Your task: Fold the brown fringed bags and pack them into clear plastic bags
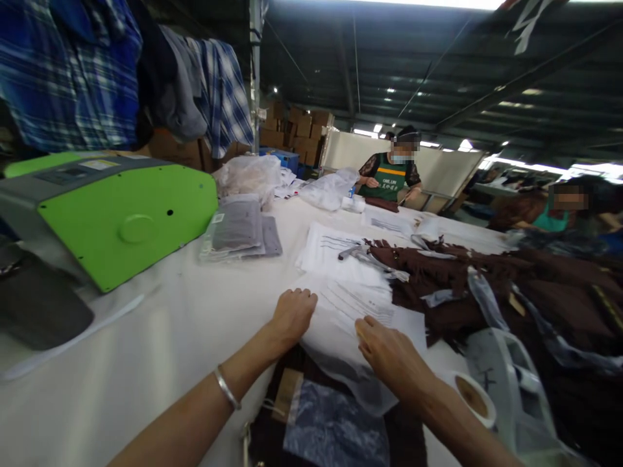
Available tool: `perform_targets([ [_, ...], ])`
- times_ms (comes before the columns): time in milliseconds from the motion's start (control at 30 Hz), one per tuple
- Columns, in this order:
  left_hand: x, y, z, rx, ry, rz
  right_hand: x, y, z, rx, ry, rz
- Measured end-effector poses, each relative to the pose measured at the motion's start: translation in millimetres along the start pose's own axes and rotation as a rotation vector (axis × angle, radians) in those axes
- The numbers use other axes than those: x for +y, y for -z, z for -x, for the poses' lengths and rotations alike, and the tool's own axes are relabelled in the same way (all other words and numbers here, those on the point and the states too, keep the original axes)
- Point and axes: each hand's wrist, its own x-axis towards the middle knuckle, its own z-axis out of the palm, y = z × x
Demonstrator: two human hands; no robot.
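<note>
the fingers of our left hand (292, 316) curl together on the near-left edge of a clear plastic bag (335, 353), and the fingers of our right hand (387, 353) are clamped on its right side. the bag spans the gap between our hands, partly over a folded dark brown cloth (406, 434) on the table (195, 337). on that cloth we see a kraft-brown tag (288, 392) and a crinkled plastic packet (335, 421). just beyond our hands lie white printed sheets (324, 253). to our right are a tape roll (473, 397) and a heap of brown fringed cloth (467, 279); to our left, bagged grey garments (238, 227) lie beside a green-sided machine (136, 224). across the table, a co-worker wears a green apron (389, 178).
</note>
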Motion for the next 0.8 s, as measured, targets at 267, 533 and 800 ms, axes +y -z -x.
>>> perform_targets([
  [267, -53, -9, 26, 0.098, 0.394, 0.348, 79, -15, 30, 0.149, -0.444, -0.203],
  [533, -25, 6, 0, 0.231, 0.425, 1.255, 96, -27, 33, 0.495, -0.687, -1.159],
  [800, -22, -4, -1, 0.201, 0.415, 1.733, 102, -29, 44, 0.501, -0.725, -1.928],
])
